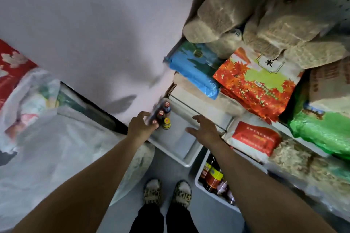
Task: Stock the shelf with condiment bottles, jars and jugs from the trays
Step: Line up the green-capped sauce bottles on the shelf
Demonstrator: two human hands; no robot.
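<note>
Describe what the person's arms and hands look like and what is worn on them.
Both forearms are bare right up to the bottom edge of the picture, with no sleeves showing. The left hand and the right hand wear no gloves. No watch, bracelet or ring can be made out on either one. No markings are visible.

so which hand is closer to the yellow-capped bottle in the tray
Left. The left hand sits right beside the yellow-capped bottle, fingers on the neighbouring red-capped bottles. The right hand hovers open, farther off.
</note>
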